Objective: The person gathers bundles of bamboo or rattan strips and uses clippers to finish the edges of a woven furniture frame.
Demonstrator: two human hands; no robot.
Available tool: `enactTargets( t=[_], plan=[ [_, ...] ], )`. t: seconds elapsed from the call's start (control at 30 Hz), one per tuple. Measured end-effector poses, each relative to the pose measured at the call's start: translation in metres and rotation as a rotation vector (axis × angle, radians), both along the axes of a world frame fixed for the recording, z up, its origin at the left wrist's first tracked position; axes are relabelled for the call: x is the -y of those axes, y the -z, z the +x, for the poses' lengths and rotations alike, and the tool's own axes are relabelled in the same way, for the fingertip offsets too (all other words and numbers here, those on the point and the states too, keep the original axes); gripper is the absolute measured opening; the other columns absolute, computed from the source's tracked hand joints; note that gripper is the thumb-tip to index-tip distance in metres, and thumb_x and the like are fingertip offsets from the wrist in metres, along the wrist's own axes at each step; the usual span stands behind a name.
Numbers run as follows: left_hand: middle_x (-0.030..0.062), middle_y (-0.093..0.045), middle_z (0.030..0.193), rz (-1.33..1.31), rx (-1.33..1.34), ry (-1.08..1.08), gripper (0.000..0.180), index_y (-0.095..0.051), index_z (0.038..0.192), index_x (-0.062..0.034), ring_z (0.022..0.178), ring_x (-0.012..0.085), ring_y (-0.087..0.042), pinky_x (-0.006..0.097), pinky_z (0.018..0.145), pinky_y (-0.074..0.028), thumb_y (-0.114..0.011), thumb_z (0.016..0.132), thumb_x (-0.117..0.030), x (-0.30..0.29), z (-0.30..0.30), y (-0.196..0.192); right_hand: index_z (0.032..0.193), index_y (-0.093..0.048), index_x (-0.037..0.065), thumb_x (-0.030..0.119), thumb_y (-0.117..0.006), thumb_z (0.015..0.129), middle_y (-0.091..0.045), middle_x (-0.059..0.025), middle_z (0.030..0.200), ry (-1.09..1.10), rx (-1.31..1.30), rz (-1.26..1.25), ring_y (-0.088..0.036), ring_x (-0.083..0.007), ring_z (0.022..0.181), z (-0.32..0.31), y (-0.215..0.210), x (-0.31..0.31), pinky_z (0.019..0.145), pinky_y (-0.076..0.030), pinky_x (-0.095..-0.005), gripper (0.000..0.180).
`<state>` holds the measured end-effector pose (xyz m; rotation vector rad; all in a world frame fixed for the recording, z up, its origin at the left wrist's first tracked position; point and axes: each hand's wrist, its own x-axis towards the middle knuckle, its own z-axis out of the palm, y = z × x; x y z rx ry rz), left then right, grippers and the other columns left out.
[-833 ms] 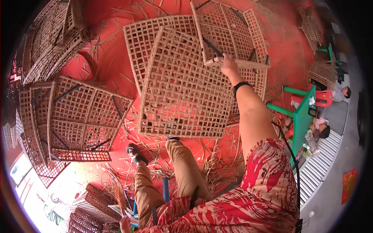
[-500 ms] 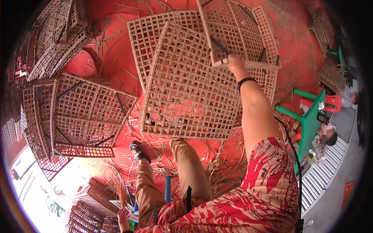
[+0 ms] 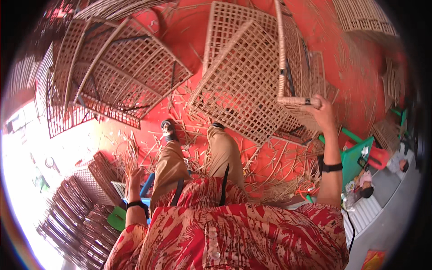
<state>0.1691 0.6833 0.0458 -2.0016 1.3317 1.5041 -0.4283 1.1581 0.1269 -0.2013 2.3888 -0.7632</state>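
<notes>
My right hand [image 3: 323, 115] is closed around the lower corner of an open-weave cane basket [image 3: 282, 76] with a thick wrapped rim and dark bands, tipped up on its side. Beneath and left of it, a flat woven cane panel [image 3: 238, 83] lies on the red floor, overlapping another lattice piece [image 3: 220, 27]. At the lower left, my left hand [image 3: 134, 179] is closed on a bundle of thin cane strips [image 3: 131, 153] that points up and away from me.
More lattice baskets [image 3: 126, 67] lie at the left. Stacked brown baskets [image 3: 76, 216] stand at the lower left. A green table [image 3: 355, 159] and a red chair [image 3: 379, 157] are at the right. Loose cane scraps [image 3: 265, 180] litter the red floor [image 3: 189, 45].
My view has shifted, and more of my left arm shows. The basket in my right hand has turned more upright, its rim now nearer me. My left hand still holds the strips.
</notes>
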Motion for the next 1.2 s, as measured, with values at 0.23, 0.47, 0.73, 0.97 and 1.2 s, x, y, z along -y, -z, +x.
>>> enactTargets(
  t=[0.23,0.47,0.73,0.97,1.2],
  plan=[
    [-0.0034,-0.055,0.068,-0.098,-0.083,-0.252,0.027,-0.062,0.098,-0.0081,0.056,0.0068,-0.050,0.022,0.048,-0.038,-0.061,0.087,-0.033,-0.007,0.061,-0.020,0.085,-0.059,0.001,0.001,-0.072,0.067,-0.056,0.0033,0.078,0.032,-0.190,-0.236,-0.051,-0.0053,0.071,0.041,-0.147,0.086,0.064,-0.044,-0.0213,0.022],
    [-0.0054,-0.047,0.058,0.150,-0.458,-0.539,0.015,-0.057,0.088,-0.0132,0.043,0.0080,-0.042,0.024,0.035,-0.029,-0.056,0.090,-0.028,0.002,0.154,0.018,0.111,-0.052,0.000,0.017,-0.067,0.071,-0.057,-0.0019,0.087,0.250,-0.340,-0.520,-0.050,-0.0090,0.064,0.114,-0.254,0.138,0.048,-0.038,-0.0186,0.047],
    [-0.0004,-0.050,0.059,0.126,-0.428,-0.621,0.014,-0.054,0.085,-0.0126,0.046,0.0148,-0.049,0.030,0.036,-0.033,-0.050,0.091,-0.024,0.064,0.230,0.040,0.102,-0.054,0.003,0.031,-0.069,0.077,-0.053,0.0024,0.079,0.304,-0.463,-0.978,-0.049,-0.0042,0.064,0.237,-0.313,0.260,0.048,-0.037,-0.0174,0.040],
    [-0.0001,-0.053,0.061,-0.316,-0.397,-0.608,0.018,-0.060,0.090,-0.0024,0.051,0.0114,-0.048,0.029,0.045,-0.042,-0.061,0.085,-0.020,0.096,0.257,-0.026,0.102,-0.054,0.003,0.031,-0.069,0.077,-0.053,0.0016,0.080,0.059,-0.344,-0.912,-0.050,-0.0052,0.066,0.285,-0.350,0.313,0.050,-0.038,-0.0183,0.040],
    [0.0022,-0.060,0.078,-0.263,-0.406,-0.818,0.027,-0.060,0.101,-0.0019,0.063,0.0108,-0.054,0.025,0.055,-0.044,-0.060,0.088,-0.025,0.012,0.292,0.034,0.102,-0.054,0.003,0.031,-0.069,0.077,-0.054,0.0007,0.081,-0.220,-0.173,-0.821,-0.051,-0.0062,0.067,0.243,-0.313,0.394,0.051,-0.040,-0.0192,0.041]
  ],
)
